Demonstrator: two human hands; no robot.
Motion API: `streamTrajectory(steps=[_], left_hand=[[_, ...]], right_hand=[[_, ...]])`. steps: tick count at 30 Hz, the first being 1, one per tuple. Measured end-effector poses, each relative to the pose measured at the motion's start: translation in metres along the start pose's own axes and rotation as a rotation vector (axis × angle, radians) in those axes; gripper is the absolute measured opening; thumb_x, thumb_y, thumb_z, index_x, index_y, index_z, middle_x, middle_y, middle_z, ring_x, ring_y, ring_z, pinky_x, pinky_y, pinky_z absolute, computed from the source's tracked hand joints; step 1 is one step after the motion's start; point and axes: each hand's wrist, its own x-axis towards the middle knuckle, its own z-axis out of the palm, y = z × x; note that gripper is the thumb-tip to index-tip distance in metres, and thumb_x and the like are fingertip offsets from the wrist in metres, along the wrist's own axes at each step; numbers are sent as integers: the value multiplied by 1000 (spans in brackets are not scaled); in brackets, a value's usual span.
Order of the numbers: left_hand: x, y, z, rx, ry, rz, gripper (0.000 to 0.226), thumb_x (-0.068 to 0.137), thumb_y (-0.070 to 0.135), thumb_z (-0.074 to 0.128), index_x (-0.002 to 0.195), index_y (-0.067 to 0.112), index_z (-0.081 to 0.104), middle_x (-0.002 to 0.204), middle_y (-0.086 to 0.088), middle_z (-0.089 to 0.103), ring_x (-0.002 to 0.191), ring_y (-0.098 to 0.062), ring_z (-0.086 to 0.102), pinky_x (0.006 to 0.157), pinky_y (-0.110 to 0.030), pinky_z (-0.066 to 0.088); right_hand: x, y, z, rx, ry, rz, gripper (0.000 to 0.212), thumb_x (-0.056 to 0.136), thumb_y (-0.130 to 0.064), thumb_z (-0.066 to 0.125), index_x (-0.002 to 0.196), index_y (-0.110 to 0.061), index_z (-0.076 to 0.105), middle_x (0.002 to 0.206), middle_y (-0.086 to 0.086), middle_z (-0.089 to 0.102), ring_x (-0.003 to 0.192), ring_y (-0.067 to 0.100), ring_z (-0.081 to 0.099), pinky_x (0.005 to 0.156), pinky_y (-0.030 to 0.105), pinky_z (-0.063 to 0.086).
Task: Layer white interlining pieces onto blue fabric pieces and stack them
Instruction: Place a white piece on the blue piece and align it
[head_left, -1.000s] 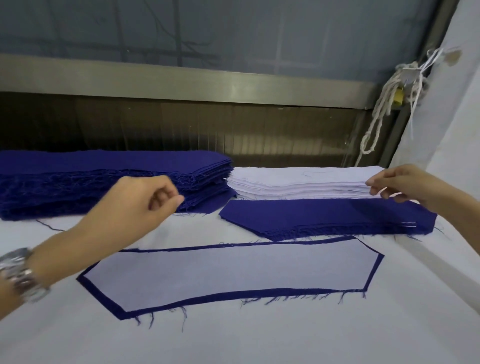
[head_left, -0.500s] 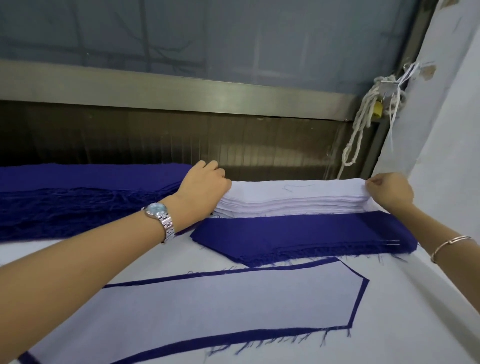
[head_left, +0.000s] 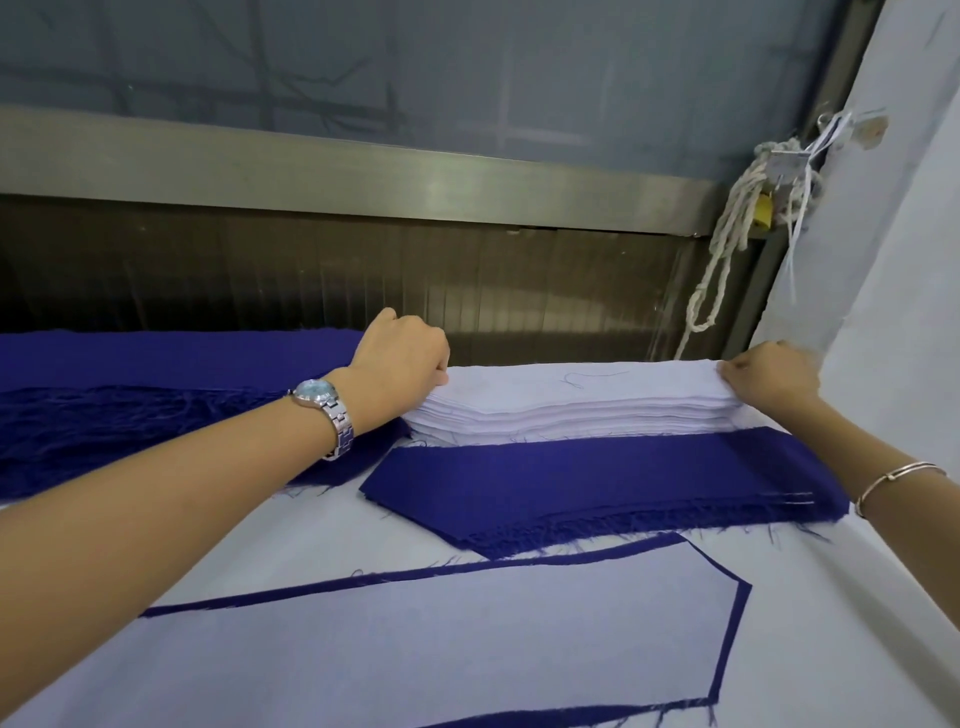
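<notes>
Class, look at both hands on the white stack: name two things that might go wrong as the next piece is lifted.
1. The left hand and right hand pinch the ends of a thick white stack of thin sheets; two sheets may come up together.
2. The stack overlaps the blue stack under it; a drag might shift either pile out of line.

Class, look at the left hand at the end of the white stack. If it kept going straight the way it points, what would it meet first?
The left hand points rightward, already touching the white interlining stack. It would probably push into that stack's top sheets first.
</notes>
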Motion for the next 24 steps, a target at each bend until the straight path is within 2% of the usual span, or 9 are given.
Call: streamTrajectory(steps=[4,7,10,12,15,20,22,24], left_hand=[[3,-6,-2,-133,-42,-13,15,96,21,61,100,20,76,98,4,72,95,-16,64,96,-35,45],[6,-10,-7,-183,-105,-7,15,94,23,66,102,19,77,99,3,73,95,-15,65,92,-34,50],[7,-12,-9,-201,-127,-4,17,93,28,68,104,19,77,98,4,72,95,-15,65,92,-33,50],[8,-12,-7,-199,-111,-9,18,92,30,68,104,20,77,97,4,72,94,-15,65,93,-34,47],[7,-9,-1,-187,-65,-30,20,94,34,66,104,20,76,96,3,73,93,-16,65,93,-33,41],[8,-8,4,-157,-36,-44,20,94,38,64,102,22,74,96,4,72,94,-17,63,93,-35,36],[8,-9,4,-158,-42,-45,19,94,38,64,102,23,73,96,5,72,94,-16,63,95,-36,36],[8,-9,5,-141,-40,-41,19,94,38,64,103,23,72,97,5,72,94,-16,63,94,-35,38]], right_hand=[[-3,0,2,108,80,-21,37,98,-29,60,82,0,78,86,22,70,79,38,59,76,39,49],[-6,-2,2,164,136,-52,24,93,-18,65,83,-2,79,88,21,72,80,39,61,69,35,46],[-5,-5,0,188,133,-72,12,88,-13,68,90,-6,76,95,18,71,86,36,61,71,32,41],[-4,-5,-1,278,70,-72,3,87,-10,68,90,-9,67,97,16,68,86,31,57,72,32,39],[-5,-5,0,430,53,-57,13,90,-3,65,99,-8,57,109,18,60,91,26,50,76,31,36],[-11,2,-3,507,94,-113,36,92,4,60,127,0,58,129,21,58,119,37,54,94,38,42],[-11,7,-3,503,92,-125,29,94,1,60,123,0,63,128,21,61,117,36,54,95,39,42],[-11,12,-4,534,92,-113,18,95,-1,61,111,2,70,118,23,65,102,31,55,87,35,40]])
